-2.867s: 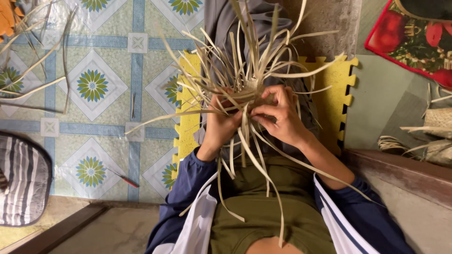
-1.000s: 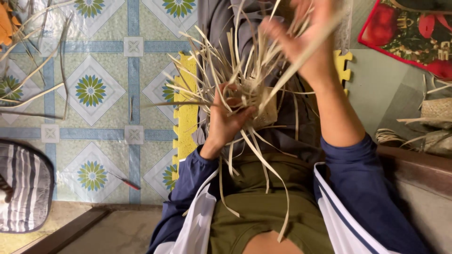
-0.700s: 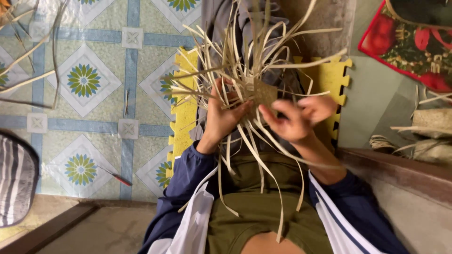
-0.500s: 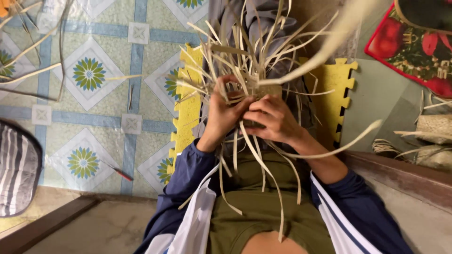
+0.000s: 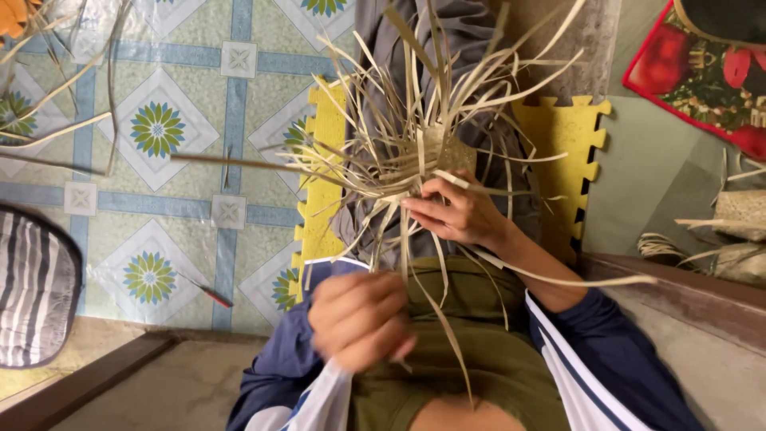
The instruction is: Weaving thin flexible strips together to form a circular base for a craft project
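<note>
A small woven piece [image 5: 447,152] of pale straw is held up over the lap, in the middle of the view, with many loose strips [image 5: 375,120] fanning out from it to the left, to the far side and down toward the near side. The piece is pinched at its near edge by the right hand [image 5: 455,214], whose fingers are closed narrowly on the weave and on one or two strips beside it. Lower and nearer, the left hand [image 5: 361,318] is seen blurred and curled into a loose fist; one strip [image 5: 404,247] runs down from the weave to it, so a strip appears to be gripped and drawn tight, though the blur leaves the exact hold uncertain.

The step in hand is judged to be the tightening of a strip just passed through the weave. For the next move, the weave would have to be kept pinched so that it does not slacken, and a neighbouring strip would have to be picked out from the tangle and laid across.

Under the work a yellow foam mat [image 5: 562,152] lies on a patterned floor [image 5: 159,128]. To the left a small red-handled tool [image 5: 209,294] lies on the floor. At the far right a red printed cloth [image 5: 702,80] is seen, and more straw pieces [image 5: 738,215] lie at the right.
</note>
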